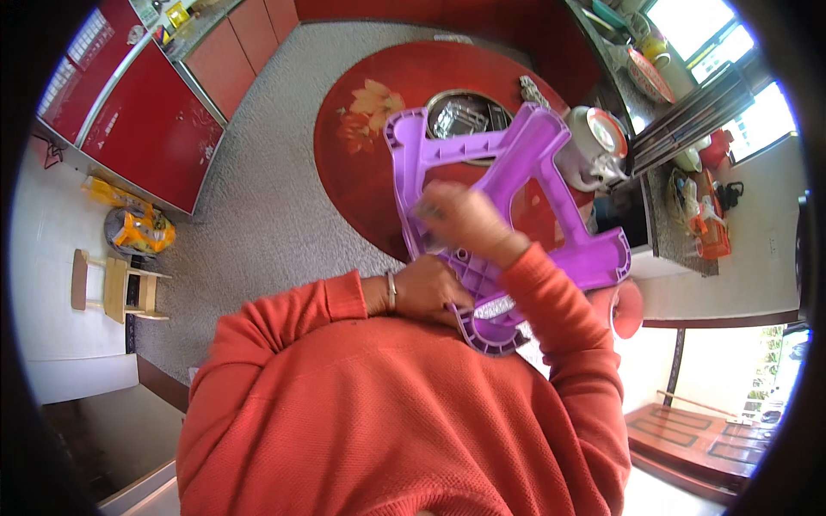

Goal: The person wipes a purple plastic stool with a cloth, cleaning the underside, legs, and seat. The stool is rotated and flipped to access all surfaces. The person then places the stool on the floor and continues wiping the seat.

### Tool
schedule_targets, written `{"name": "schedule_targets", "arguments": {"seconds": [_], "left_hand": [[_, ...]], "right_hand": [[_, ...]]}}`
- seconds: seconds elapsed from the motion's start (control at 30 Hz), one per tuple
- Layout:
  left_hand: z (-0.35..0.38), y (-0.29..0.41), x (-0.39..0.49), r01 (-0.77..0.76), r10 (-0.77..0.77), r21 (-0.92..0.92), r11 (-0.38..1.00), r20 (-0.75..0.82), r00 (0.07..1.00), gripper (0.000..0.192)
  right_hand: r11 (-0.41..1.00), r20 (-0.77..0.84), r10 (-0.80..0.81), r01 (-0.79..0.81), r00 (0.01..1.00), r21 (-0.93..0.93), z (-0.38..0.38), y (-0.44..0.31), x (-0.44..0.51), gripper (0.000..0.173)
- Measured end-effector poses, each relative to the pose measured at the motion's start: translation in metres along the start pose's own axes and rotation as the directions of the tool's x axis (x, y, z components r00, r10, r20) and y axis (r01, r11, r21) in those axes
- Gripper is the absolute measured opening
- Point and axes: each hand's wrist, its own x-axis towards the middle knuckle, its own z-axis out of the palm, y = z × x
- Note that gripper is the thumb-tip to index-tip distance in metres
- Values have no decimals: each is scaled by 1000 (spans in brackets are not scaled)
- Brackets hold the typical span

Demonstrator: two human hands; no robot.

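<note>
A purple plastic stool (510, 161) is held upside down or tilted before me, its hollow ribbed underside and legs showing. My left hand (429, 287), with a bangle at the wrist, grips the stool's near edge beside one leg. Over the stool's underside is my right hand (461, 216), blurred by motion with its fingers curled. Something greyish shows at its fingertips, too blurred to name. Whether this hand touches the stool cannot be made out.
Beyond the stool is a round red table (348, 174) with a flower print. A dark round tray (474, 100) with a foil-like container sits on it. A metal kettle (594, 145) stands at the right. A small wooden stool (119, 289) and a red refrigerator (151, 126) are left.
</note>
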Motion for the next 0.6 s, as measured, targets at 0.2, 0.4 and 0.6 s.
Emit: {"name": "schedule_targets", "arguments": {"seconds": [0.2,0.4,0.6], "left_hand": [[-19,-8,1,88,-85,42,995,-51,995,32],[-15,-21,0,46,-40,185,982,-36,999,31],[-11,-19,1,-32,31,189,981,10,999,19]], "right_hand": [[758,-33,233,-160,972,632,-90,-13,-81,17],[913,-82,-149,169,985,373,-72,-57,-129,23],[928,-152,78,-16,985,372,-57,-33,-183,28]]}}
